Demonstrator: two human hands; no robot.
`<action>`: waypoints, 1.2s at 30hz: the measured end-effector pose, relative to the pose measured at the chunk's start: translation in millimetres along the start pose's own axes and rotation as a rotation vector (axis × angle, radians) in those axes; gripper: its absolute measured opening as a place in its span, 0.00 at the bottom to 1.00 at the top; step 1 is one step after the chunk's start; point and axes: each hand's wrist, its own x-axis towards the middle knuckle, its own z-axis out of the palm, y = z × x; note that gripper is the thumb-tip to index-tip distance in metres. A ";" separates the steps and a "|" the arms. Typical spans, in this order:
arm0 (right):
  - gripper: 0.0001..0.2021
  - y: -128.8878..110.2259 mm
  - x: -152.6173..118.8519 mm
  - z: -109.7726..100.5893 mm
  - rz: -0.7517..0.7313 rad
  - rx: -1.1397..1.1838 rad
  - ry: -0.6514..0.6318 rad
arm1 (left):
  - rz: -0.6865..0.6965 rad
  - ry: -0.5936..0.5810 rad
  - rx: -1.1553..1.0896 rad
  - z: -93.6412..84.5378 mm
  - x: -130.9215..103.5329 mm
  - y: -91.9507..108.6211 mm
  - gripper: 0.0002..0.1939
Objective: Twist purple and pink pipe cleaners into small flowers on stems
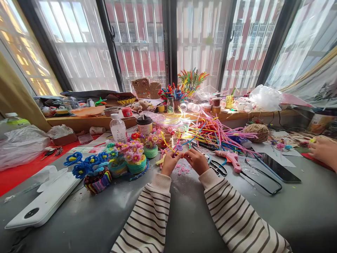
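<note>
My left hand [170, 163] and my right hand [197, 161] are raised close together over the grey table, fingertips pinched. Between them is a small orange pipe cleaner [181, 154], mostly covered by the fingers. Just beyond the fingertips shows a small purple pipe-cleaner flower [179, 147]; I cannot tell whether it is joined to the orange piece. Pink fuzz scraps [182, 170] lie on the table below. Black-handled scissors [219, 168] and a pink glue gun [231, 160] rest to the right of my right hand.
Pink pipe-cleaner flowers [134, 151] and blue ones [91, 161] stand in pots at left. A lidded cup [144, 125] and bottle [118, 129] are behind. Loose pipe cleaners [216, 131], twine [256, 133] and a phone [279, 168] lie right. Another person's hand [323, 151] is far right.
</note>
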 end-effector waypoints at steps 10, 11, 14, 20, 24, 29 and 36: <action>0.11 2.9 -0.7 0.9 0.020 0.042 -0.015 | -0.027 -0.010 0.034 0.3 -1.7 3.1 0.14; 0.12 2.7 -1.0 1.5 0.011 0.025 -0.013 | -0.033 0.001 0.062 0.4 -1.8 3.4 0.14; 0.12 1.4 -1.2 2.7 -0.003 -0.023 -0.010 | -0.068 0.030 0.122 0.6 -1.9 3.6 0.14; 0.09 -0.5 -0.4 1.3 -0.008 -0.063 -0.028 | -0.060 0.156 0.205 -1.5 -1.1 3.7 0.14; 0.08 1.5 -1.1 1.7 0.028 -0.086 -0.035 | -0.026 0.214 0.205 -2.5 -1.2 2.5 0.15; 0.10 2.5 0.5 5.5 0.092 -0.100 -0.053 | 0.008 0.070 0.116 -2.4 0.9 -5.4 0.16; 0.10 25.1 -13.2 -39.6 0.416 -0.179 -0.154 | -0.075 0.078 -0.180 -0.6 3.1 -3.1 0.16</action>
